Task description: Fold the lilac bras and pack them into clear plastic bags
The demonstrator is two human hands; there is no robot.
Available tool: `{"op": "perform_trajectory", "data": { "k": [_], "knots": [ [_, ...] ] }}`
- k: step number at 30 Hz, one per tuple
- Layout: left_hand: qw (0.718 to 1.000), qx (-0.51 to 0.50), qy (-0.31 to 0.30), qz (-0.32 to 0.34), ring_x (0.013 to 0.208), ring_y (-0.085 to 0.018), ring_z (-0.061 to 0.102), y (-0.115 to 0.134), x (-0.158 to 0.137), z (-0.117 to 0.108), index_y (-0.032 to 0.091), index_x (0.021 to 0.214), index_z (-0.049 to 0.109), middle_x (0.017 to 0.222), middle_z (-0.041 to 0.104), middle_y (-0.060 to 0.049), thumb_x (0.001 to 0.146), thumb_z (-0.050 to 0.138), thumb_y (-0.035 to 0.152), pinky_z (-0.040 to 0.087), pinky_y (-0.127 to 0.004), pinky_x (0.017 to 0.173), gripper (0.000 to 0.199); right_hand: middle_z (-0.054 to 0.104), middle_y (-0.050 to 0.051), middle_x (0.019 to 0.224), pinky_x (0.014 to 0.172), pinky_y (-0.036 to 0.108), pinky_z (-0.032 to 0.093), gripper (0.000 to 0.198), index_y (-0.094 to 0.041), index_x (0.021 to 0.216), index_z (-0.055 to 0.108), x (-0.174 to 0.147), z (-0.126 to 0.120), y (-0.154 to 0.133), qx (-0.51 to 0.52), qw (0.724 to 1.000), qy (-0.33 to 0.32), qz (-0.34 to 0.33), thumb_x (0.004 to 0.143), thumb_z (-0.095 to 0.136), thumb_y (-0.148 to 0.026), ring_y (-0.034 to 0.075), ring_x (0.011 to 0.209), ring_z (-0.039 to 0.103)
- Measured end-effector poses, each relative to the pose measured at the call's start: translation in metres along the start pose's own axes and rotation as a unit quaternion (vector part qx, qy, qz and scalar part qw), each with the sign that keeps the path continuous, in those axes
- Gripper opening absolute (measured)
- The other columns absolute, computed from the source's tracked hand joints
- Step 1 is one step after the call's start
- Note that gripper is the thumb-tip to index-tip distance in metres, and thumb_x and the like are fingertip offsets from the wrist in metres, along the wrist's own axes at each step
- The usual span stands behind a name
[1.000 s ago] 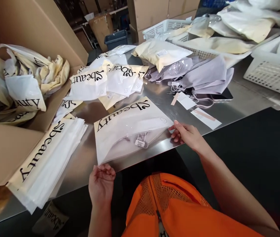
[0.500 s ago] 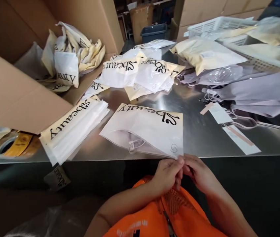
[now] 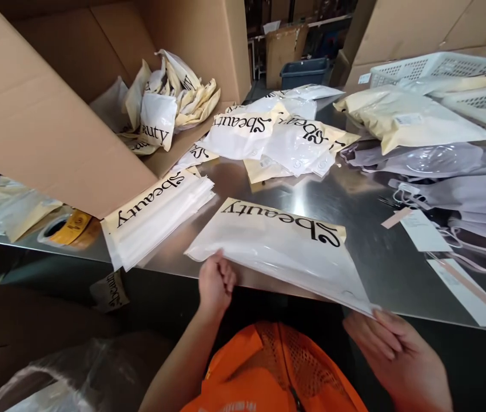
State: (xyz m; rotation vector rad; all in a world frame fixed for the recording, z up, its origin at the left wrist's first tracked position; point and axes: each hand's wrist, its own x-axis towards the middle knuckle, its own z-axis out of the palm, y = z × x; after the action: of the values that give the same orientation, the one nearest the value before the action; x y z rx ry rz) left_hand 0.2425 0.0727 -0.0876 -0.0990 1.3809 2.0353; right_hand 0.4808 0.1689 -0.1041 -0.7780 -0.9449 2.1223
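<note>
A translucent zip bag (image 3: 277, 252) with black "Sbeauty" lettering lies at the table's front edge, its lettering upside down to me. It bulges slightly, and its near edge runs straight between my hands. My left hand (image 3: 216, 280) is closed in a pinch on that edge toward the left. At the near right corner, my right hand (image 3: 391, 343) pinches the bag between thumb and fingers. What is inside the bag cannot be made out now. A stack of flat "Sbeauty" bags (image 3: 157, 220) lies just left of it.
A large cardboard box (image 3: 54, 126) with filled bags (image 3: 159, 120) stands at left, near a tape roll (image 3: 69, 229). More bags (image 3: 264, 134) are piled behind. At right lie grey-lilac garments (image 3: 474, 197), hang tags (image 3: 425, 232) and white baskets (image 3: 418, 68).
My left hand has slid left along the bag's near edge, away from my right hand at the corner. The opening that gaped before now looks closed. The view has shifted left.
</note>
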Motion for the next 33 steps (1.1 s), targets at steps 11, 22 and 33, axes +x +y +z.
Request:
{"op": "perform_trajectory", "data": {
  "k": [11,22,33],
  "knots": [
    [0.995,0.053,-0.010,0.081,0.040,-0.014,0.052,0.030,-0.009,-0.061,0.018,0.035,0.051,0.036,0.046,-0.003,0.072,0.058,0.037,0.048,-0.024,0.046,0.042,0.060,0.017,0.122,0.088,0.059,0.047,0.059,-0.027,0.113,0.057,0.006,-0.042,-0.022,-0.671,0.623,0.130,-0.382,0.068,0.077,-0.059,0.043,0.117,0.056],
    [0.918,0.079,-0.127,0.367,0.070,-0.023,0.071,0.124,0.019,0.027,0.021,0.052,0.063,0.056,0.067,-0.003,0.081,0.050,0.039,0.059,-0.039,0.078,0.036,0.074,-0.002,0.086,0.071,0.033,0.051,0.020,-0.029,0.098,0.071,0.047,0.031,-0.129,-0.573,0.530,0.105,-0.616,0.082,0.072,-0.017,0.016,0.067,0.064],
    [0.639,0.611,-0.232,0.405,0.149,-0.031,0.019,-0.017,0.062,0.009,0.030,0.147,0.042,0.158,0.032,-0.005,0.093,0.044,0.038,0.018,-0.057,0.121,0.054,0.047,0.018,0.141,0.094,0.045,0.052,0.076,-0.018,0.137,0.041,0.142,-0.026,-0.096,-0.348,0.876,0.322,-0.089,0.071,0.073,-0.039,0.031,0.121,0.055]
  ]
}}
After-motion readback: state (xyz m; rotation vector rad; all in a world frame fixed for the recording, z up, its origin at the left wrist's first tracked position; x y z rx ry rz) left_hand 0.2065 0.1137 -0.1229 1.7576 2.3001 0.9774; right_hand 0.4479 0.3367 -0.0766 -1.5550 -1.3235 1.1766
